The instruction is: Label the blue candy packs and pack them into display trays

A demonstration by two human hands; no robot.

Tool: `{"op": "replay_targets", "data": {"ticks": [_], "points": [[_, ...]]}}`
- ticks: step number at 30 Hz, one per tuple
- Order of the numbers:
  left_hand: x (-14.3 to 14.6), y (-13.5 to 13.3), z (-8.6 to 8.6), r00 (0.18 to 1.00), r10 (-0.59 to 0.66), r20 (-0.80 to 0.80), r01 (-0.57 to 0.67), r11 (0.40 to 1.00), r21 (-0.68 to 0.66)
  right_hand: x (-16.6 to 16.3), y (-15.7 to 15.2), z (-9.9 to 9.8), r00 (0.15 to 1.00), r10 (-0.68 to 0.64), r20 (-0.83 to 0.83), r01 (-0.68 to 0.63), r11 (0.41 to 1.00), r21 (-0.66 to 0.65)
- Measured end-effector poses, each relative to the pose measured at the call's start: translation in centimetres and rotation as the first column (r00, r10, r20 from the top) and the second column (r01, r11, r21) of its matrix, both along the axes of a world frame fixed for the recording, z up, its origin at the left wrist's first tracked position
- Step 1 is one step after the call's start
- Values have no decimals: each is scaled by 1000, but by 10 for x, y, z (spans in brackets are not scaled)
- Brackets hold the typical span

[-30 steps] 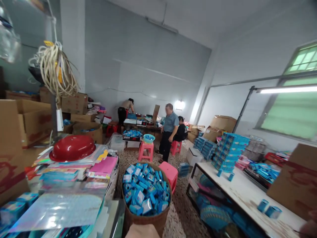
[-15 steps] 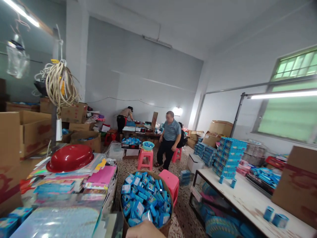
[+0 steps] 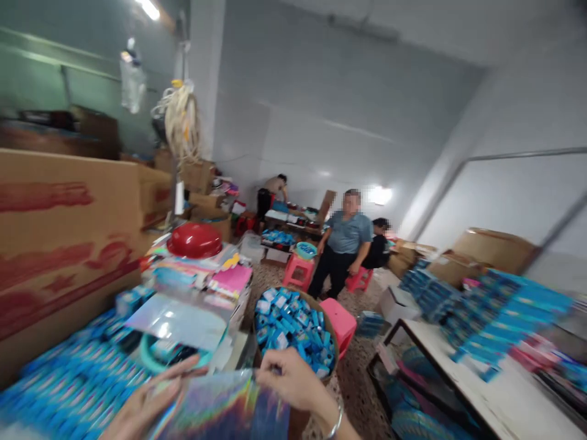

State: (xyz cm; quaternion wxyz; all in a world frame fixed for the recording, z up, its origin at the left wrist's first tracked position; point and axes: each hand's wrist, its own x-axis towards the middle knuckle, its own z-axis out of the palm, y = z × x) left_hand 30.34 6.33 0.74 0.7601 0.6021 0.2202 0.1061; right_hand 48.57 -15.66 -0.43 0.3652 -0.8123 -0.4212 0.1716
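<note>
Head | R hand pinching irid. sheet | L hand alongside

From where I stand, the front pink stool sits on a speckled floor. Far behind it rises a plain grey wall, with a light glowing low against it. Two more pink stools stand behind that front one, and farther back a cluttered worktable. To its right is a white-topped table; well above it, a paler wall carries a thin rail. High to its left, a tube lamp shines.
</note>
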Motion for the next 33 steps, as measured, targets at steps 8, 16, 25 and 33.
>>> {"op": "replay_targets", "data": {"ticks": [8, 16, 25, 33], "points": [[-24, 9, -20, 998, -8, 59, 27, 944, -330, -9, 50, 18, 852, 178, 493, -216, 976, 22], [-24, 3, -11, 935, 349, 70, -322, 913, -249, -90, 128, 6, 731, 198, 653, -382, 912, 151], [-41, 15, -12, 884, 458, 94, -425, 871, -246, -113, 142, -2, 673, 134, 727, -438, 865, 246], [-50, 17, -7, 875, 465, 132, -443, 881, -164, -126, 140, -11, 614, 200, 763, -430, 896, 112]]}}
